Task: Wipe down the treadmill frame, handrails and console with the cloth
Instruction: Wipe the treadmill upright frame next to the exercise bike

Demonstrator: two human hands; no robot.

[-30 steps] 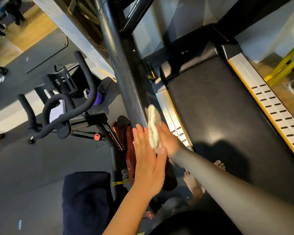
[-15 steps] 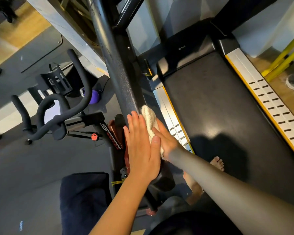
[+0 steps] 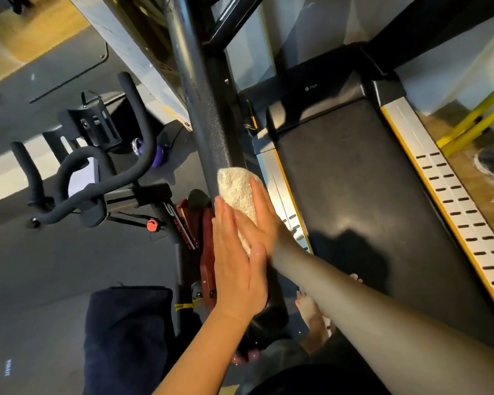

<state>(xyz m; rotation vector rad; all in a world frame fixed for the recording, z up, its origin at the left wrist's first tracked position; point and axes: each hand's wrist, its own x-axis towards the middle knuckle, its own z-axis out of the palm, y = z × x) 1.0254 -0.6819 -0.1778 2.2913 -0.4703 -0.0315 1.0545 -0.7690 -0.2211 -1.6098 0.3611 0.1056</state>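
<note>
Both hands have slid the cloth [image 3: 238,195] higher up the handrail [image 3: 211,115]. Left hand [image 3: 237,260] hides the rail beneath, fingers straight, pressing flat. Right hand [image 3: 264,218] presses the cloth, which protrudes at its 11 o'clock; fingertips blurred.

Dim indoor light, belt [image 3: 362,201] glare, wide-angle bending, blurred edges.

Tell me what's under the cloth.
The cloth lies on the dark frame post, pressed by both hands. The post's surface beneath it is covered.
</note>
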